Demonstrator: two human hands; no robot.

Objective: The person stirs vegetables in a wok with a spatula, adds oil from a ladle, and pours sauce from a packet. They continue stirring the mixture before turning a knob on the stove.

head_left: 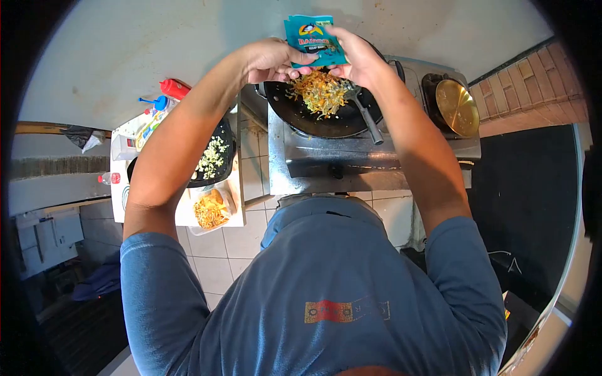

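Both of my hands hold a teal sachet (311, 42) with a printed label above the far side of the wok. My left hand (274, 61) pinches its lower left part, thumb on the front. From the right, my right hand (359, 56) grips the other edge, thumb near the top corner. Below lies the dark wok (285, 113) on the stove, holding a heap of shredded orange and pale food (321, 94). A spatula (367, 116) rests in the wok, its handle hanging over the near right rim. Whether the sachet is torn cannot be seen.
On the left counter stand a black pan (227, 135) with chopped pale bits, a plastic container (216, 210) of orange shreds, a red bottle (174, 89) and a blue-capped bottle (157, 103). A round golden lid or pan (456, 108) sits on the right burner, near a brick ledge (533, 88).
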